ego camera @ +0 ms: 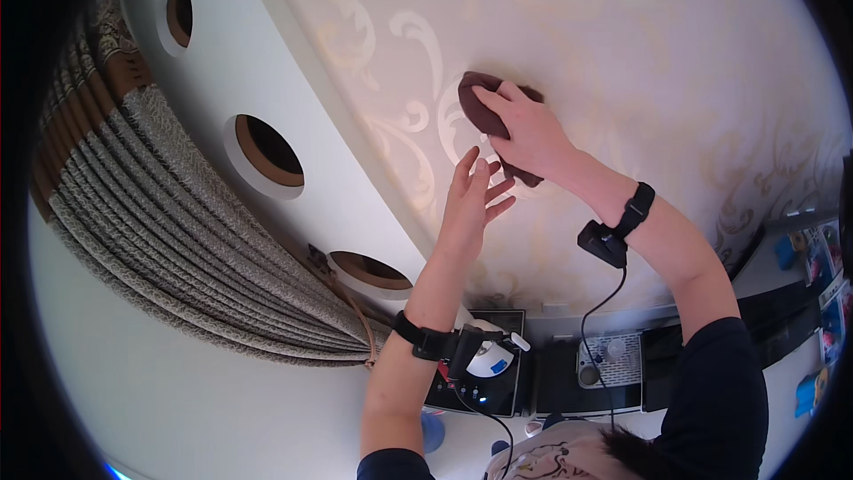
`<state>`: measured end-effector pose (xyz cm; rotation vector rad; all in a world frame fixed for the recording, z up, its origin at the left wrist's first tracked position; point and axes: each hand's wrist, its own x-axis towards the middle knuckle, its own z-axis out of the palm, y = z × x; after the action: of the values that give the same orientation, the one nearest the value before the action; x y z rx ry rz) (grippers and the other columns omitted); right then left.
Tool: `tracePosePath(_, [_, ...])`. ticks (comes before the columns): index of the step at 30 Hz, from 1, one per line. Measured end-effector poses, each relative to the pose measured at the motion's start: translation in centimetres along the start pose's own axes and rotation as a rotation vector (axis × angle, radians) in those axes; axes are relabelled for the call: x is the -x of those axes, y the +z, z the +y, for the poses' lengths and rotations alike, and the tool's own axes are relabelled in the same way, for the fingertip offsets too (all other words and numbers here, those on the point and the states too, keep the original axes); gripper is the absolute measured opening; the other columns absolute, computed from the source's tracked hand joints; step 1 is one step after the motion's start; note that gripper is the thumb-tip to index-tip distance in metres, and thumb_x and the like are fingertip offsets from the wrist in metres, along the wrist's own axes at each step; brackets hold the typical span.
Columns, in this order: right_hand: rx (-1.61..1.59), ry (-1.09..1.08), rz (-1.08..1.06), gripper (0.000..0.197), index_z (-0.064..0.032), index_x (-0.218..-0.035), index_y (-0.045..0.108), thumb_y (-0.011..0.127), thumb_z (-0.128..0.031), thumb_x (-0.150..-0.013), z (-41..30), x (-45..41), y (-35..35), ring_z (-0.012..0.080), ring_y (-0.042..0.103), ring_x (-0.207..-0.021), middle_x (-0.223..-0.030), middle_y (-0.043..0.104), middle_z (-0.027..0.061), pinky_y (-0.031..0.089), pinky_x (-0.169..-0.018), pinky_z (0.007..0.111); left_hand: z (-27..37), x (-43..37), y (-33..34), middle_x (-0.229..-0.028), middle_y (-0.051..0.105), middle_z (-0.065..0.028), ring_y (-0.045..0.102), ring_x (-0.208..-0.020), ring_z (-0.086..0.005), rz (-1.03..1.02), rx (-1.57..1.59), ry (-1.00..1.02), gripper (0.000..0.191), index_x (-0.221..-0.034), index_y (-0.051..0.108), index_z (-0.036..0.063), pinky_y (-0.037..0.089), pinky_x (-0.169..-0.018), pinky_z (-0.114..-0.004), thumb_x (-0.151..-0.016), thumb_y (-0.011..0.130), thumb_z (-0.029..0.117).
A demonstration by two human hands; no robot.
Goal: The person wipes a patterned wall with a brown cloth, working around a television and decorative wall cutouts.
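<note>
A dark brown cloth is bunched under my right hand, which presses it against the patterned wallpaper. One end of the cloth hangs below the palm, close to my left fingertips. My left hand is raised just below and to the left, its fingers apart and nothing in its grasp. Whether those fingertips touch the wall, I cannot tell. Each forearm wears a black strap with a small device, the left one and the right one, and a thin cable trails from each.
To the left stands a white panel with round cut-outs, beside a gathered grey-brown curtain. Below my arms, a white kettle sits on a black unit. Near it, a slotted tea tray holds small cups. A blue object is on the floor.
</note>
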<state>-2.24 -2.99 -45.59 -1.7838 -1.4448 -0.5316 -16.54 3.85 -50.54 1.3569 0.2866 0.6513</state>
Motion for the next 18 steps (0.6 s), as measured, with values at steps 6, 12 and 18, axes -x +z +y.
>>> tracePosePath(6, [-0.021, -0.081, 0.172, 0.067, -0.0114, -0.146, 0.047, 0.065, -0.011, -0.082, -1.8, -4.7, -0.6, 0.0357, 0.064, -0.100, -0.121, 0.058, 0.0127, 0.056, -0.081, 0.044, 3.4, -2.6, 0.4, -0.142, 0.050, -0.0163, 0.059, -0.123, -0.0262, -0.048, 0.036, 0.248, 0.059, -0.155, 0.028, 0.0067, 0.053, -0.100, -0.041, -0.109, 0.044, 0.040])
tracePosePath(12, [0.258, -0.010, 0.167, 0.058, -0.0084, -0.139, 0.051, 0.068, -0.018, -0.085, -4.2, -9.3, -0.3, 0.0341, 0.068, -0.098, -0.122, 0.059, 0.0160, 0.058, -0.078, 0.045, 6.2, -4.1, 0.0, -0.128, 0.053, -0.0113, 0.060, -0.118, -0.0248, -0.037, 0.040, 0.359, 0.054, -0.151, 0.032, 0.0062, 0.054, -0.098, -0.038, -0.109, 0.045, 0.038])
tracePosePath(18, [0.136, -0.058, 0.053, 0.057, -0.0068, -0.135, 0.055, 0.067, -0.019, -0.080, -5.2, -8.0, 1.0, 0.0354, 0.066, -0.101, -0.121, 0.063, 0.0140, 0.055, -0.086, 0.043, 3.9, -4.0, -3.2, -0.129, 0.051, -0.0100, 0.057, -0.115, -0.0239, -0.071, 0.056, 0.289, 0.065, -0.152, 0.032, 0.0108, 0.054, -0.097, -0.043, -0.106, 0.043, 0.055])
